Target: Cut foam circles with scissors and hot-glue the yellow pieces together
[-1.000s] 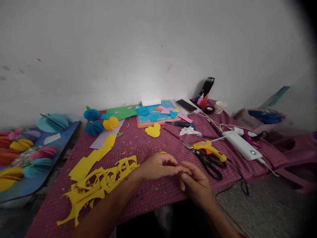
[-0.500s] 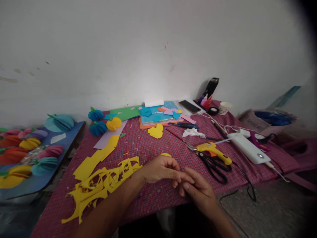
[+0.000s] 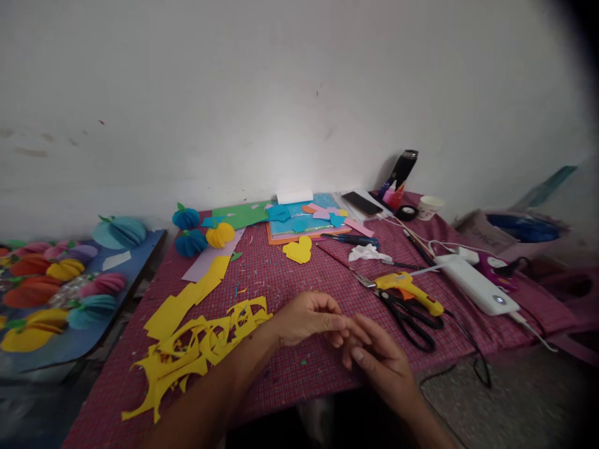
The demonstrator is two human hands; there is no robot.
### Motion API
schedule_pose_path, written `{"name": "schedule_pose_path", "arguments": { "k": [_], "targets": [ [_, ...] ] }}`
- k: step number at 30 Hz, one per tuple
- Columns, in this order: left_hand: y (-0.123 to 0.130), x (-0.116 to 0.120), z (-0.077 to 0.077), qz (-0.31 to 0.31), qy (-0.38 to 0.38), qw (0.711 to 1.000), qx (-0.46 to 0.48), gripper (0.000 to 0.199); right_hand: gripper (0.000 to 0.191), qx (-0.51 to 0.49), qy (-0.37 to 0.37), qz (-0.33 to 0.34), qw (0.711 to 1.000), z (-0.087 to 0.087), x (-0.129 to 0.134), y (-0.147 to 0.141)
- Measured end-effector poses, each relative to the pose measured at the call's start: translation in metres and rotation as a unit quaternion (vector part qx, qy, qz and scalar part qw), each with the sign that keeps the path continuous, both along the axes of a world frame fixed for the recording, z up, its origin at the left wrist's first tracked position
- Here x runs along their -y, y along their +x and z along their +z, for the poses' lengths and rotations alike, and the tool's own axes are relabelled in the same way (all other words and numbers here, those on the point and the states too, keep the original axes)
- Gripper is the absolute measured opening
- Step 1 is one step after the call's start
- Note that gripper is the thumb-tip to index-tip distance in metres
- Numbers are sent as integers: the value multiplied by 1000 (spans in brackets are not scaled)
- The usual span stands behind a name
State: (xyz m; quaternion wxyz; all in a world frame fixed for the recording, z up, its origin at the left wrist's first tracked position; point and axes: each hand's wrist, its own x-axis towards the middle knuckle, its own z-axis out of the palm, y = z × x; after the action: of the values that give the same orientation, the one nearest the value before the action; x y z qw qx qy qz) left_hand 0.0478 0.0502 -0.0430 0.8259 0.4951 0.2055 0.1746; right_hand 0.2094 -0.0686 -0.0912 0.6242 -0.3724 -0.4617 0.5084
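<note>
My left hand [image 3: 311, 319] and my right hand [image 3: 377, 352] meet over the front of the checked cloth, fingertips touching. The fingers of both are curled, and whatever may be between them cannot be made out. Left of my left hand lie yellow paper offcuts [image 3: 154, 371] with round cut-outs. Beyond my hands sit some yellow paper pieces [image 3: 298, 249]. To the right of my right hand, a yellow glue gun [image 3: 412, 290] rests over black-handled scissors [image 3: 407, 321].
Paper pumpkins [image 3: 119, 232] crowd a blue board at the left. Coloured sheets [image 3: 238, 215], a phone [image 3: 362, 202], a black flask [image 3: 403, 168] and a paper cup [image 3: 429, 207] stand or lie near the wall. A white power bank [image 3: 480, 285] and cables are at the right.
The whole view has shifted slightly, so things on the table appear a little further right. A bit of yellow seen behind my left hand is no longer visible. My hands remain together.
</note>
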Motion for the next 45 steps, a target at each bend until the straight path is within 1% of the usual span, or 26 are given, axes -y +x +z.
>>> {"name": "schedule_pose_path", "arguments": {
  "k": [4, 7, 10, 13, 16, 22, 28, 33, 37, 40, 42, 45],
  "targets": [
    [1, 0, 3, 37, 2, 999, 7, 37, 53, -22, 12, 23, 999, 10, -4, -3],
    [1, -1, 3, 67, 22, 997, 15, 33, 62, -46, 6, 49, 998, 13, -7, -9],
    [1, -3, 1, 105, 63, 992, 5, 28, 71, -94, -13, 70, 993, 13, -11, -13],
    [2, -4, 0, 132, 115, 984, -29, 24, 74, -135, -34, 79, 987, 13, -14, -15],
    [2, -4, 0, 126, 162, 977, -55, 21, 72, -162, -51, 83, 982, 14, -13, -12],
    [2, -2, 3, 102, 222, 967, -66, 15, 68, -207, -91, 70, 972, 14, -13, -6],
    [2, 0, 4, 118, 258, 953, -102, 10, 69, -195, -108, 76, 972, 17, -14, -6],
    [2, 1, 1, 126, 277, 946, -115, 11, 69, -197, -105, 81, 971, 16, -14, -6],
    [2, 3, -4, 141, 314, 928, -145, 8, 69, -204, -105, 93, 969, 14, -15, -6],
    [3, 3, -6, 155, 343, 916, -135, 8, 71, -206, -107, 110, 966, 15, -16, -6],
    [3, 3, -5, 156, 337, 920, -124, 8, 72, -205, -110, 118, 965, 17, -17, -5],
    [2, 1, 0, 142, 288, 943, -91, 10, 72, -223, -114, 122, 960, 23, -17, -2]
  ]
}}
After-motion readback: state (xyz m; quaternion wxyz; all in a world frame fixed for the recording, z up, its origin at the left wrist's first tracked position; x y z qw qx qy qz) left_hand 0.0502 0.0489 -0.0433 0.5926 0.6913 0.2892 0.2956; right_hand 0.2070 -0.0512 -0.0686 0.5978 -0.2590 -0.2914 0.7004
